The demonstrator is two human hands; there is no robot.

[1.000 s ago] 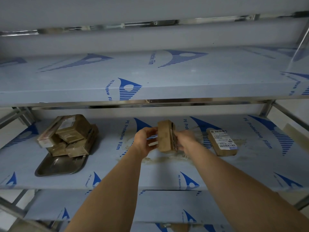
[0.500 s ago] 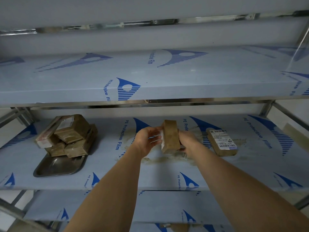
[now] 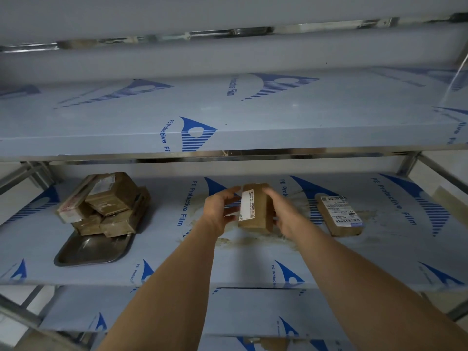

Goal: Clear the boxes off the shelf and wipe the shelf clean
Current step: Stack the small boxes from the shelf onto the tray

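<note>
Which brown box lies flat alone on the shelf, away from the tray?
The labelled box right of the right hand. It lies flat alone; the others are piled on the tray or held in the hands.

One head view only, wide-angle, worn on the person's head. Looks forward and slightly down into a metal rack, close to it. Middle shelf (image 3: 379, 252) sits centre frame, seen from above its front edge; upper shelf (image 3: 253, 115) fills the top half, seen from just above its level. Both forearms enter from the bottom edge and reach inward. Edges bow from lens distortion. A lower shelf (image 3: 240, 312) shows at the bottom. No second view to share with.
</note>
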